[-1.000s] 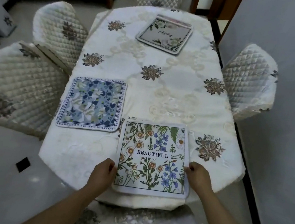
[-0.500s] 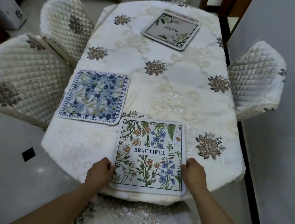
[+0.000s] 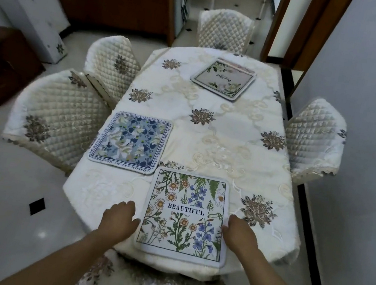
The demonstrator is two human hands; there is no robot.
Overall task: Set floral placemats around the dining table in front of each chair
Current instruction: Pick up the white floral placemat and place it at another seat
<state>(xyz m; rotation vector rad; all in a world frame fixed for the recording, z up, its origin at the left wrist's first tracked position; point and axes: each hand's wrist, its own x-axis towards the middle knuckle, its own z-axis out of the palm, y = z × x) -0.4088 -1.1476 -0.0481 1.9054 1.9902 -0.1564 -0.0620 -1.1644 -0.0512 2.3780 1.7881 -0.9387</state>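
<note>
A white placemat with wildflowers and the word BEAUTIFUL (image 3: pixel 185 215) lies flat at the near end of the dining table (image 3: pixel 227 133), its front edge at the table's rim. My left hand (image 3: pixel 120 220) holds its left edge, thumb against the border. My right hand (image 3: pixel 239 236) grips its right edge, fingers curled. A blue floral placemat (image 3: pixel 131 143) lies at the left side, in front of the near left chair (image 3: pixel 57 116). A grey floral placemat (image 3: pixel 223 79) sits at the far end, with another mat's edge showing under it.
Quilted cream chairs stand around the table: a second one on the left (image 3: pixel 113 64), one at the far end (image 3: pixel 224 31), one on the right (image 3: pixel 313 138), one right below me (image 3: pixel 150 284). A grey wall (image 3: pixel 366 119) runs close along the right side.
The view has tilted up, bringing the far chair into sight. Both hands stay at the BEAUTIFUL placemat's sides; my left hand has slipped outward to the very edge.
</note>
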